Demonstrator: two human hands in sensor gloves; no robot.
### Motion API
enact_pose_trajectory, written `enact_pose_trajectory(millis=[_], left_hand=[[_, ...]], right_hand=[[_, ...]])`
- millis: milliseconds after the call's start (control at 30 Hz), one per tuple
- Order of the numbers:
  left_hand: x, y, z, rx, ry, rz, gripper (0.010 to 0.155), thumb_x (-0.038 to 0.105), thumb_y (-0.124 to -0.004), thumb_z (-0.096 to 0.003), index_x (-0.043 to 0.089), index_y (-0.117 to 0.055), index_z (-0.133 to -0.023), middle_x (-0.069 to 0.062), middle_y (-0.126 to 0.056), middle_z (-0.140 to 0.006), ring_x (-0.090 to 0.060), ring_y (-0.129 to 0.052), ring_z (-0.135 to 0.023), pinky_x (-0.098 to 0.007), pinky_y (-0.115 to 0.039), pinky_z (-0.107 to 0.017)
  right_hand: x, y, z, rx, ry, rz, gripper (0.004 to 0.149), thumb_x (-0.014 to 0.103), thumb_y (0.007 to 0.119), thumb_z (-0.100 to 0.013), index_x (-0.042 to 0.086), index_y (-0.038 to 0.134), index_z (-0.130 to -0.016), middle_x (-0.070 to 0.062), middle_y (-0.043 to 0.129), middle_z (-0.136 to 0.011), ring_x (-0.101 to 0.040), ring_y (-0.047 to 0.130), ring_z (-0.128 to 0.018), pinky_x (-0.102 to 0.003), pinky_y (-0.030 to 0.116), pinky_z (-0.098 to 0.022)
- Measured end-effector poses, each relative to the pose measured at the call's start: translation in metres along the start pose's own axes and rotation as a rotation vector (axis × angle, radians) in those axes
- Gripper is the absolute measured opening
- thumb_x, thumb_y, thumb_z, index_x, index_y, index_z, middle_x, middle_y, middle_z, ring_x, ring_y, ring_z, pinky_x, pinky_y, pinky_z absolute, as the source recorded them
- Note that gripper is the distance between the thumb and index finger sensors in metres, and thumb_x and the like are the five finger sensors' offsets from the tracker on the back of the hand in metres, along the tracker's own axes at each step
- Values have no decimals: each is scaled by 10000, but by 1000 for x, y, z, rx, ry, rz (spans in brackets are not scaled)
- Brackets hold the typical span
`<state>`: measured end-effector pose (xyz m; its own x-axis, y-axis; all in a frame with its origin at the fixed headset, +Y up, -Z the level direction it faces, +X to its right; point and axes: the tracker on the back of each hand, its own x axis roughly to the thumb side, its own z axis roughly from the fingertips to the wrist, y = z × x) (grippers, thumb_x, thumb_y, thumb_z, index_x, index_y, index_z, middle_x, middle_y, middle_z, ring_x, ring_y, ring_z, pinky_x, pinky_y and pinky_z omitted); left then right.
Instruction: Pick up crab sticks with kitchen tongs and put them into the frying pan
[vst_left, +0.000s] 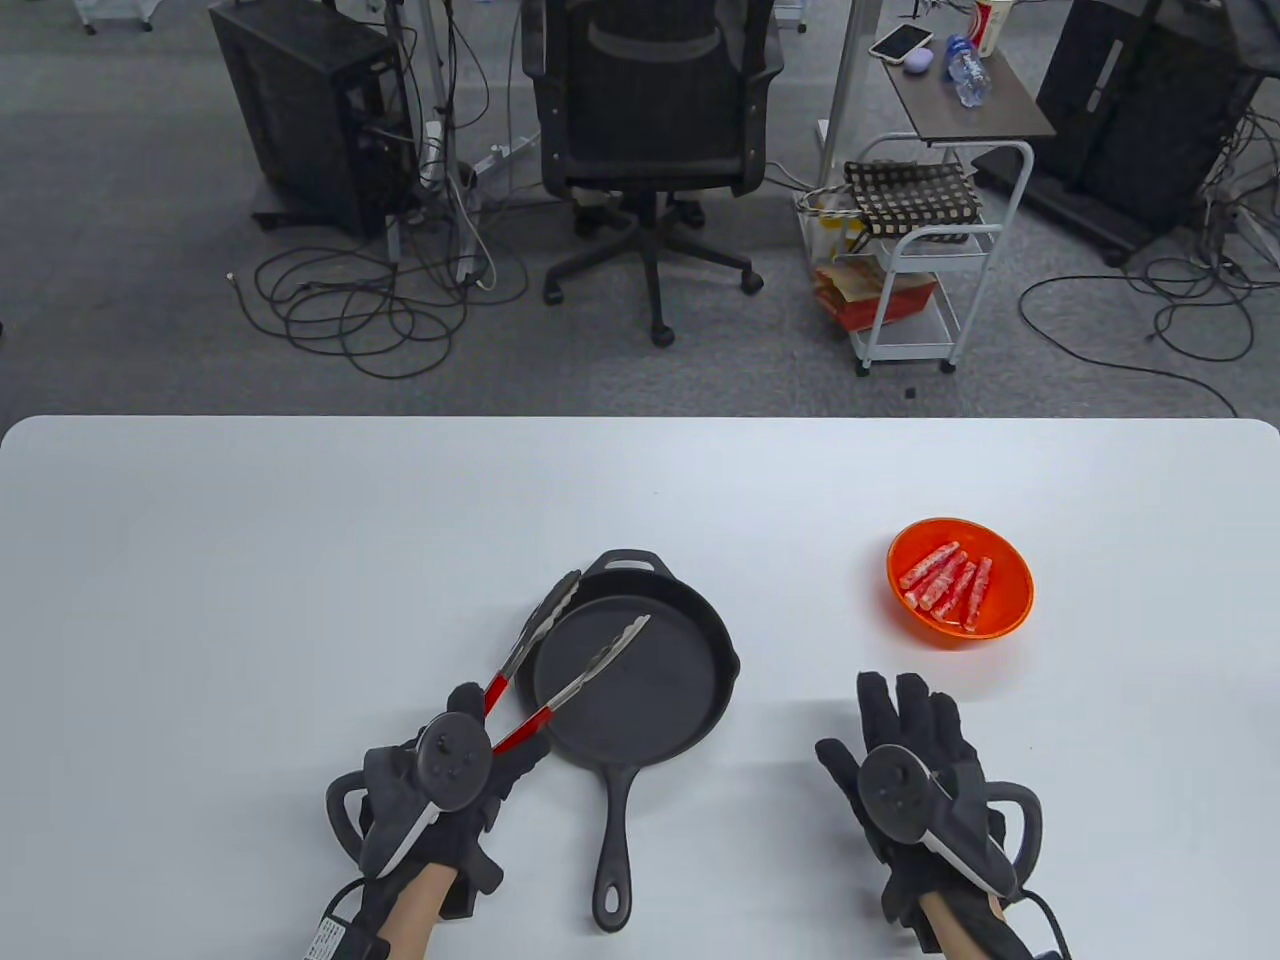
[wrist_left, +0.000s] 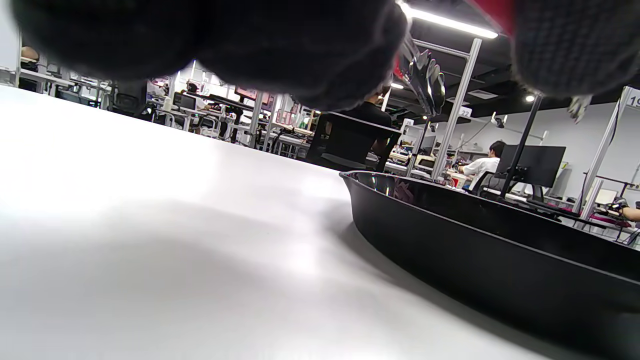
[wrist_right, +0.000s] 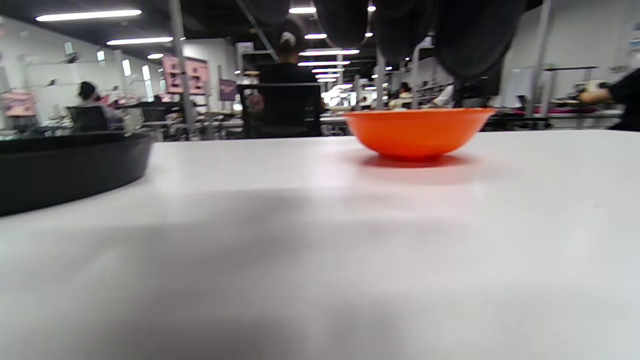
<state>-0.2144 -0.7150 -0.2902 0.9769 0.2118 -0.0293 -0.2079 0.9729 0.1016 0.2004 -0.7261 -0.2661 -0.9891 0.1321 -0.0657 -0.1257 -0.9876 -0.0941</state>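
Four or five red-and-white crab sticks are lying side by side in a shallow orange plastic bowl, which is standing on the white table to the right of the pan and apart from it. The sticks are probably light, soft and somewhat slippery, so a gentle squeeze across the middle of a single stick would likely be holding it best; a hard pinch could be crushing or splitting it. The black cast-iron frying pan is sitting near the table's middle, its handle pointing toward the person, with no food in it. The steel kitchen tongs with red grips are being held at the hinge end by the left hand, whose fingers are curling around them; the tong arms are spread apart, one tip over the pan and the other along its left rim. The right hand is resting flat on the table below the bowl, fingers straight, holding nothing.
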Motion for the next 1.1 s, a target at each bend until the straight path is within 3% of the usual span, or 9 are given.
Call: enact_pose_trajectory(millis=[333, 500, 667, 967, 1100], left_hand=[[-5, 3, -5, 6, 2, 26, 952, 832, -792, -324, 177, -705, -1010, 65, -991, -567, -48, -984, -144, -361, -901, -178], [-8, 6, -6, 23, 13, 17, 950, 832, -790, -325, 177, -708, -1008, 67, -991, -563, -49, -983, -139, -360, -899, -175], [-5, 7, -6, 26, 2, 3, 951, 832, -791, -324, 176, -710, -1008, 66, -992, -563, -49, -982, -139, -361, -898, -174], [-1, 7, -5, 27, -8, -11, 953, 832, -790, -326, 171, -711, -1009, 60, -993, -565, -52, -983, -138, -363, -897, -170], [-2, 7, -3, 18, 0, -12, 957, 832, -789, -327, 169, -708, -1013, 57, -993, -568, -54, -984, -140, -364, -897, -172]], right_hand=[[-62, -6, -59, -14, 316, -106, 793, 605, 441, -590, 92, 342, -1186, -277, 500, -1159, -524, 662, -956, -567, 784, -562], [-88, 3, -93, 10, 433, -17, 791, 598, 452, -590, 83, 338, -1179, -273, 479, -1163, -522, 653, -961, -563, 788, -557], [-114, 14, -119, 37, 571, -80, 803, 578, 460, -595, 78, 237, -1182, -303, 418, -1162, -519, 663, -952, -542, 805, -539], [-125, 19, -149, 58, 660, -112, 750, 460, 559, -605, 69, 256, -1169, -283, 500, -1133, -420, 797, -860, -396, 881, -415], [-125, 23, -158, 136, 709, -122, 769, 387, 627, -596, 8, 249, -1148, -274, 534, -1111, -370, 819, -827, -315, 900, -366]])
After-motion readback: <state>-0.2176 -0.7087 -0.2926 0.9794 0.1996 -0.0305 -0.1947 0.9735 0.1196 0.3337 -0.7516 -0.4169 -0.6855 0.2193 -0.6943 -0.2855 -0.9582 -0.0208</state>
